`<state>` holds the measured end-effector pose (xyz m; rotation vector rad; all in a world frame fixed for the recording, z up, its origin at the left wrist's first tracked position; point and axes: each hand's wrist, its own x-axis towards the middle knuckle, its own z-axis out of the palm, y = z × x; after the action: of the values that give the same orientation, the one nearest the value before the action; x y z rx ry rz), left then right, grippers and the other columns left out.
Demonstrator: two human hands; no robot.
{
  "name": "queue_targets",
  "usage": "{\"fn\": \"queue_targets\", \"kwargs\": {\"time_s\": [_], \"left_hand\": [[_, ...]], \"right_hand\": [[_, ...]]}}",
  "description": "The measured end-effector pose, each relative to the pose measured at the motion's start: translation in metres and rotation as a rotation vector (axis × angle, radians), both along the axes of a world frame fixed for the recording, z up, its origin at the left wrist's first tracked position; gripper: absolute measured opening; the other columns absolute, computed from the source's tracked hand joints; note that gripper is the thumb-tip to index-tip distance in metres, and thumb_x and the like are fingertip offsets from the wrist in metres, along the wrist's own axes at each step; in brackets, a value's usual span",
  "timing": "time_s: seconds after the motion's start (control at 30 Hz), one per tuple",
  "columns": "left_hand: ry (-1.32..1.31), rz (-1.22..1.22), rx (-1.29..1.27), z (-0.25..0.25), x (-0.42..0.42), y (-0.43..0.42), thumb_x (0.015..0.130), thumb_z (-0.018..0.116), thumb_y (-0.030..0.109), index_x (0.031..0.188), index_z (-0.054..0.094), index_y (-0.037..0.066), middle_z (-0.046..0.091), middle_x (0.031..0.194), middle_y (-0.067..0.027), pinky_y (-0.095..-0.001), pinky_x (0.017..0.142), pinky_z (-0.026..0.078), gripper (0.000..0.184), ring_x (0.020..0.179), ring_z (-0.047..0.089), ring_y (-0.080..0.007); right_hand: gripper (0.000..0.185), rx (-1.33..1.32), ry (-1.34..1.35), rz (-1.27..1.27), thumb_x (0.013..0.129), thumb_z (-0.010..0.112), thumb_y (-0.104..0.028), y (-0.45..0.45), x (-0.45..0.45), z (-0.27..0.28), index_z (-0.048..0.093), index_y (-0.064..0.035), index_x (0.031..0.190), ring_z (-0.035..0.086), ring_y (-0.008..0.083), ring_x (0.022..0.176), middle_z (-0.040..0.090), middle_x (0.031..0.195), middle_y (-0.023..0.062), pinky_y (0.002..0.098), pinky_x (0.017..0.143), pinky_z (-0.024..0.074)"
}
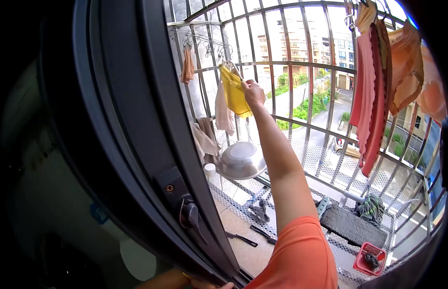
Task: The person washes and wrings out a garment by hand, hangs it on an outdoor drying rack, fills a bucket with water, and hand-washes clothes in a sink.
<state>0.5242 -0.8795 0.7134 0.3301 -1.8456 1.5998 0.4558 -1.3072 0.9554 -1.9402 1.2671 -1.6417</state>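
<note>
My right hand [254, 93] is stretched out through the opening, fingers closed on the right edge of a yellow cloth [235, 94]. The cloth hangs from a pale hanger [232, 66] near the bars; its exact kind is unclear. Behind it hangs a pale beige cloth [224, 111]. Low in the view, my left hand [204, 283] is at the lower edge of the dark window frame [151, 120], its fingers appearing to curl on it; the picture's bottom edge cuts most of it off. An upturned metal basin [242, 160] sits below the yellow cloth.
Metal bars [291, 62] enclose the ledge. Pink and red garments [367, 96] hang at right, a small brown cloth [187, 66] at left. A black-handled knife [243, 239], a dark slab [353, 226] and a red basket [369, 260] lie below. The window handle [191, 216] juts out.
</note>
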Motion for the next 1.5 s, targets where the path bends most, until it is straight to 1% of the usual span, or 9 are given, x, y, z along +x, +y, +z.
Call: {"fn": "queue_targets", "kwargs": {"time_s": [0.1,0.2,0.33,0.5,0.73,0.9,1.2,1.4,1.5], "left_hand": [[0.005,-0.008,0.044,0.01,0.0,0.0,0.079,0.053,0.035,0.117,0.039,0.023,0.022,0.133,0.0085,-0.0558,0.093,0.025,0.042,0.124,0.015,-0.0299],[0.015,-0.011,0.103,0.02,-0.003,0.004,0.078,0.053,0.034,0.114,0.04,0.025,0.024,0.13,0.009,-0.0543,0.092,0.026,0.039,0.121,0.018,-0.0281],[0.02,-0.001,0.154,0.023,-0.007,0.008,0.077,0.054,0.032,0.11,0.041,0.028,0.025,0.127,0.0098,-0.0523,0.091,0.027,0.036,0.117,0.022,-0.0257],[0.033,0.002,0.18,0.026,-0.006,0.008,0.075,0.054,0.03,0.105,0.043,0.032,0.028,0.124,0.0107,-0.0498,0.09,0.029,0.032,0.111,0.026,-0.0227],[0.042,-0.002,0.198,0.031,-0.008,0.008,0.073,0.054,0.028,0.098,0.045,0.036,0.031,0.119,0.0119,-0.0463,0.088,0.031,0.029,0.104,0.033,-0.0185],[0.064,0.004,0.234,0.031,-0.013,0.017,0.071,0.055,0.026,0.094,0.047,0.04,0.033,0.115,0.0128,-0.0438,0.087,0.033,0.028,0.099,0.038,-0.0155],[0.287,-0.066,0.377,0.049,-0.026,0.025,0.069,0.055,0.023,0.09,0.048,0.046,0.036,0.107,0.01,-0.0428,0.089,0.032,0.031,0.101,0.037,-0.0174],[0.287,-0.113,0.344,0.058,-0.03,0.029,0.067,0.056,0.027,0.087,0.051,0.04,0.038,0.085,0.0042,-0.0502,0.092,0.027,0.024,0.086,0.038,-0.0228],[0.305,-0.115,0.415,0.062,-0.032,0.038,0.066,0.057,0.026,0.085,0.053,0.035,0.041,0.088,0.0032,-0.0513,0.091,0.027,0.021,0.087,0.04,-0.0246]], "right_hand": [[0.044,-0.014,0.082,-0.241,0.076,0.059,-0.035,0.013,0.001,-0.025,0.047,-0.0127,0.113,0.05,0.026,0.1,0.045,0.117,0.0105,0.0388,0.083,0.0421],[0.061,0.13,0.176,-0.146,0.072,0.062,-0.035,0.0,0.009,-0.031,0.036,-0.0145,0.123,0.037,0.027,0.112,0.036,0.121,0.0086,0.0384,0.085,0.0416],[0.062,-0.174,0.352,-0.598,0.075,0.058,-0.027,-0.02,-0.002,-0.026,0.03,-0.0161,0.129,0.026,0.0301,0.12,0.024,0.132,0.0101,0.0476,0.092,0.0302],[0.058,-0.004,0.274,-0.489,0.076,0.054,-0.022,-0.014,-0.038,0.0,0.03,-0.0157,0.128,0.027,0.0286,0.12,0.033,0.127,0.0091,0.0472,0.091,0.0299],[0.042,-0.533,0.307,-0.767,0.079,0.041,-0.01,-0.006,-0.084,0.035,0.04,-0.0101,0.121,0.029,0.0276,0.118,0.031,0.127,0.011,0.0505,0.096,0.0237],[0.045,-0.33,0.004,-0.471,0.075,0.06,-0.025,0.001,-0.086,0.014,0.046,-0.0081,0.115,0.037,0.0283,0.112,0.04,0.121,0.0106,0.0367,0.092,0.0334],[0.023,-0.178,-0.105,0.113,0.076,0.057,-0.017,0.066,-0.089,-0.113,0.059,-0.0015,0.093,0.058,0.026,0.077,0.058,0.089,0.0155,0.0341,0.072,0.0446],[0.02,0.085,-0.174,0.297,0.078,0.055,-0.019,0.133,-0.113,-0.146,0.062,-0.0025,0.087,0.06,0.0218,0.074,0.062,0.084,0.013,0.0305,0.067,0.0461],[0.019,-0.156,0.013,0.142,0.078,0.055,-0.02,0.166,-0.142,-0.134,0.062,-0.0039,0.086,0.06,0.0218,0.07,0.061,0.081,0.0124,0.0305,0.065,0.0459]]}}
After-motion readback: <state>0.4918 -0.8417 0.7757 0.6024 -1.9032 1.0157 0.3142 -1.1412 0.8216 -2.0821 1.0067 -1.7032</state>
